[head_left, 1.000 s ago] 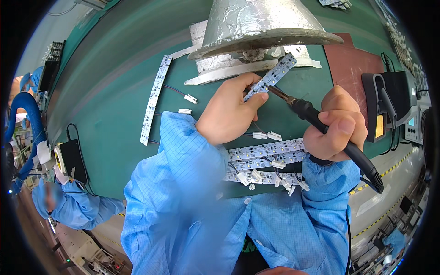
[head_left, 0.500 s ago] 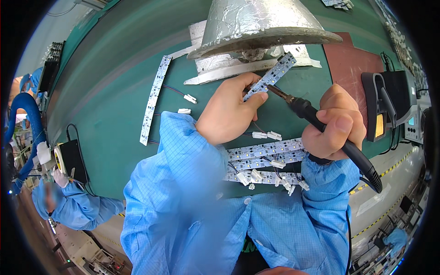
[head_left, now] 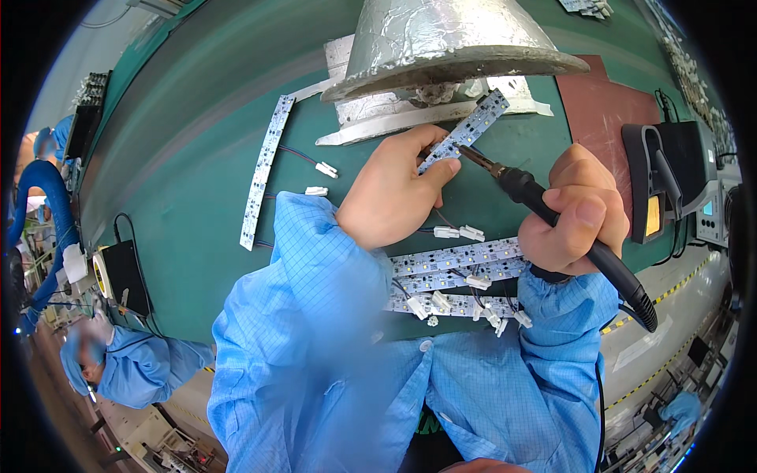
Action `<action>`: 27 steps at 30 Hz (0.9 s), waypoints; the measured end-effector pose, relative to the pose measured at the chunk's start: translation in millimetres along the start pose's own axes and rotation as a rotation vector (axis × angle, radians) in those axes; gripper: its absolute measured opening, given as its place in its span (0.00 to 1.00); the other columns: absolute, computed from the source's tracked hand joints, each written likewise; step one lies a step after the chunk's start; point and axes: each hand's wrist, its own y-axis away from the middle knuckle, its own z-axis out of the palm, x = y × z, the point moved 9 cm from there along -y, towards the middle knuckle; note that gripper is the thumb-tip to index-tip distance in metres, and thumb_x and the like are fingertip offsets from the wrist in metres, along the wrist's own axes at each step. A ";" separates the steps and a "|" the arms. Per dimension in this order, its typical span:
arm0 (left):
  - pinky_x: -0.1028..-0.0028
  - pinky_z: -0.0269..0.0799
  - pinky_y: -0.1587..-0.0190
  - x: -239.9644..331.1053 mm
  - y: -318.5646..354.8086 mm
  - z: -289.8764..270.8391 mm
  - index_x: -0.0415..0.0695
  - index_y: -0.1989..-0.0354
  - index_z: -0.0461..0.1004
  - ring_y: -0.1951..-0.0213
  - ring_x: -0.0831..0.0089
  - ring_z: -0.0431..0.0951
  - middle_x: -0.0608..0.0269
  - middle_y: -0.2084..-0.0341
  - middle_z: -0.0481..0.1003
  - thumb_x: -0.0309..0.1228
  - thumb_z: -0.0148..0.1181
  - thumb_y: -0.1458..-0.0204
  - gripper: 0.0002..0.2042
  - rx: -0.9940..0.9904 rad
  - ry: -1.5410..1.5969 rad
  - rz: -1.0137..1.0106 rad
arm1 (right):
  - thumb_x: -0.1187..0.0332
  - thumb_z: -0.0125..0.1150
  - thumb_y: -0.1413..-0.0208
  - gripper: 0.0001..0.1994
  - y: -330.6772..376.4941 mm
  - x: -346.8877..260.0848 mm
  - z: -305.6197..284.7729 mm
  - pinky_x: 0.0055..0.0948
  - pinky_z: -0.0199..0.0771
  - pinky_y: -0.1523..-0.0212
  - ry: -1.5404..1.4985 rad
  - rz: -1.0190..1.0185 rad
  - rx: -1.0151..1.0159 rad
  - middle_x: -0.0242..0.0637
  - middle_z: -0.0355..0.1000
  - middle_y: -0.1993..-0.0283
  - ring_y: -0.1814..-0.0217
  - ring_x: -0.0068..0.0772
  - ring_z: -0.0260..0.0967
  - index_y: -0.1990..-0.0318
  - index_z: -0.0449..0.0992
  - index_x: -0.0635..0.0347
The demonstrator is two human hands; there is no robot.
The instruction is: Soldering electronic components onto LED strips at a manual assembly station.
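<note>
My left hand (head_left: 398, 185) is closed on a white LED circuit strip (head_left: 477, 124), pinching its lower end so that it slants up to the right. In my right hand (head_left: 579, 213) is a black soldering iron (head_left: 524, 188), held in a closed grip. Its metal tip meets the strip's face or hovers just off it, close to my left thumb; which one I cannot tell. Wires run from under my left hand towards white plug connectors (head_left: 459, 232). Several more LED strips (head_left: 457, 260) with wired connectors lie in front of me. Another LED strip (head_left: 266, 173) lies to the left.
A foil-covered fume hood (head_left: 453, 39) stands behind the strip. At the right are a soldering iron stand (head_left: 653, 181) with a yellow sponge and a brown mat (head_left: 603, 110). A black box (head_left: 126, 276) sits at the left edge. A co-worker in blue (head_left: 146, 363) is at far left.
My hands, the strip and the soldering iron show almost no movement. At far left, the co-worker's head and arm have shifted slightly.
</note>
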 end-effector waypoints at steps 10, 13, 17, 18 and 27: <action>0.72 0.70 0.73 0.1 1.8 -2.2 0.30 0.51 0.70 0.77 0.76 0.74 0.55 0.69 0.76 0.27 0.56 0.42 0.14 0.023 0.010 -0.049 | 0.72 0.49 0.40 0.12 1.5 4.2 -17.4 0.28 0.44 0.89 -0.136 -0.019 0.111 0.34 0.56 0.89 0.89 0.24 0.48 0.77 0.61 0.63; 0.72 0.71 0.72 1.1 2.2 -3.1 0.31 0.51 0.71 0.78 0.77 0.73 0.55 0.68 0.76 0.28 0.57 0.43 0.15 0.057 0.007 -0.045 | 0.66 0.45 0.39 0.16 -7.0 9.2 -44.7 0.29 0.46 0.86 -0.053 0.041 0.249 0.36 0.52 0.89 0.88 0.25 0.45 0.79 0.59 0.61; 0.69 0.73 0.69 -1.3 5.6 -7.2 0.32 0.51 0.71 0.74 0.69 0.77 0.52 0.64 0.77 0.27 0.59 0.45 0.16 0.105 -0.015 -0.019 | 0.64 0.46 0.43 0.18 -11.0 25.6 -73.5 0.29 0.47 0.85 -0.023 0.147 0.423 0.36 0.51 0.90 0.88 0.25 0.45 0.84 0.56 0.60; 0.68 0.73 0.67 10.8 8.1 -9.8 0.35 0.49 0.71 0.70 0.68 0.77 0.55 0.62 0.77 0.27 0.61 0.47 0.17 0.131 -0.266 0.143 | 0.64 0.46 0.43 0.18 -12.9 24.5 -75.9 0.29 0.47 0.85 -0.019 0.145 0.429 0.36 0.51 0.90 0.88 0.25 0.45 0.84 0.56 0.60; 0.61 0.73 0.65 46.6 57.2 -13.1 0.43 0.54 0.76 0.63 0.54 0.77 0.58 0.62 0.75 0.27 0.67 0.54 0.17 0.373 -0.954 0.318 | 0.70 0.46 0.41 0.19 -3.7 38.8 -62.0 0.28 0.47 0.86 0.001 0.248 0.383 0.36 0.55 0.88 0.89 0.23 0.46 0.85 0.59 0.63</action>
